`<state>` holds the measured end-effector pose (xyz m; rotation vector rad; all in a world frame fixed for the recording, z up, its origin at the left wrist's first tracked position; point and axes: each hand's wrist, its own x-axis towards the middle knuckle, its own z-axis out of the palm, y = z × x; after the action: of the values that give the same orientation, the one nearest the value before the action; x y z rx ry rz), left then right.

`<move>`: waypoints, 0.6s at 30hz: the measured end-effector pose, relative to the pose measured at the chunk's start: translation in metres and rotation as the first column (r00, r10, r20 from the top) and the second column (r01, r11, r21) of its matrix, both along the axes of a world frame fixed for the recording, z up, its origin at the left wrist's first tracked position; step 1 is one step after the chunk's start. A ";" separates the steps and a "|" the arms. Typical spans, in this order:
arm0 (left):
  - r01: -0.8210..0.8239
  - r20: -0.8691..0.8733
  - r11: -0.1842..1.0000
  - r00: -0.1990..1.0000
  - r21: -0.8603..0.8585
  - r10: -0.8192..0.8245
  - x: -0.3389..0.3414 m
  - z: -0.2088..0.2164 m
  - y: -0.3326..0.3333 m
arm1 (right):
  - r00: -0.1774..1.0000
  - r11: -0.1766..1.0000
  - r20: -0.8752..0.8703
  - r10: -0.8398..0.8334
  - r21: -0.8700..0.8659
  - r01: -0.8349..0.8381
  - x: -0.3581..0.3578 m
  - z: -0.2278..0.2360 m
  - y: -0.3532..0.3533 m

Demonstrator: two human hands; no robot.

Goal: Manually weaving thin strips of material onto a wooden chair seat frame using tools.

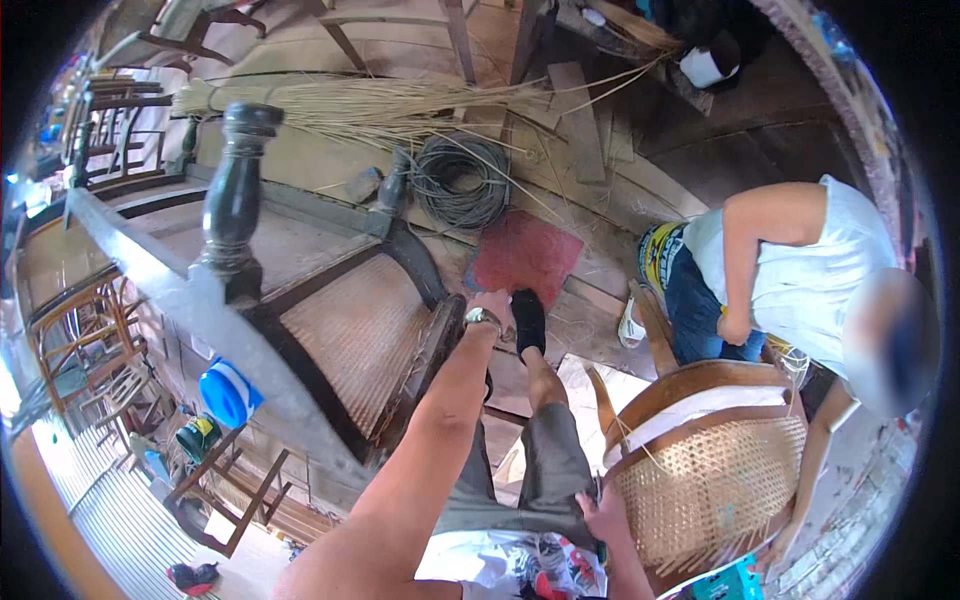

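Reaching a bare left hand forward between a dark-varnished wooden bench and a brown, curved-frame wooden chair.

The left hand is by the black-covered foot, near the bench's edge; whether it grasps anything cannot be told. The right hand lies loose against the dark grey shorts, just beside the chair, apparently grasping nothing. The chair stands at lower right, near a co-worker in a white top. Its pale, open-weave cane panel looks largely woven, but loose strand ends jut out along the lower edge, so its edges seem unfinished. The bench's tan cane panel looks filled in.
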<state>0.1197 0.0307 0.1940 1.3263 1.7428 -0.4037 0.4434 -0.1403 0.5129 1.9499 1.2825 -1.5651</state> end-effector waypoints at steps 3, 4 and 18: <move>0.031 -0.021 0.995 0.999 0.095 -0.029 -0.010 0.030 -0.041 | 0.997 0.989 -0.027 0.070 0.130 -0.066 0.010 -0.021 -0.012; 0.159 -0.035 0.974 0.987 0.161 -0.155 -0.018 0.033 -0.063 | 0.984 0.959 -0.068 0.162 0.244 -0.141 0.012 -0.033 -0.013; -0.681 0.281 0.609 0.728 0.407 0.625 -0.034 0.355 -0.145 | 0.961 0.939 -0.008 0.276 0.216 -0.268 -0.056 0.011 0.136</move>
<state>0.0852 -0.1139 0.5490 0.8809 2.1648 0.5682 0.3870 -0.0041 0.5235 1.7712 1.7165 -1.3823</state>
